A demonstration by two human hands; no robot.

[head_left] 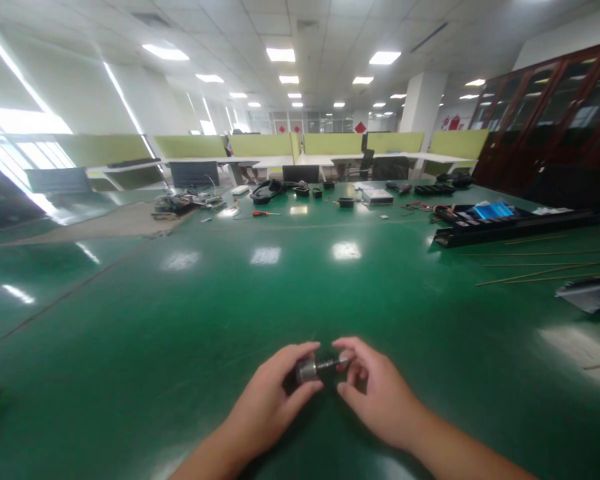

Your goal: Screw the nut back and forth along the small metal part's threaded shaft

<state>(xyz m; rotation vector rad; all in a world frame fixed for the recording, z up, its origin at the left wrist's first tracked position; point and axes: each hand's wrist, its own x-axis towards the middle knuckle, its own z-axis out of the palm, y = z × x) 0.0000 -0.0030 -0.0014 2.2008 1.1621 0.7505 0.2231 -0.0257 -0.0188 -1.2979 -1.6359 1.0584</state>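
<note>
A small metal cylinder (307, 371) with a thin threaded shaft lies sideways near the front of the green table (220, 300). My left hand (275, 390) curls around the cylinder's body, thumb below and fingers above. The shaft points right, toward my right hand (375, 387). That hand is curved, its thumb and index finger apart, and the shaft's tip reaches its bent fingers. Whether those fingers grip the tip is too small to tell.
A red screwdriver (263, 213), black headphones (267, 191), small black boxes (346, 202) and a white box (377, 196) stand toward the back. Electronic parts (185, 202) lie back left. At right are a long black channel (510, 230) and thin rods (545, 270).
</note>
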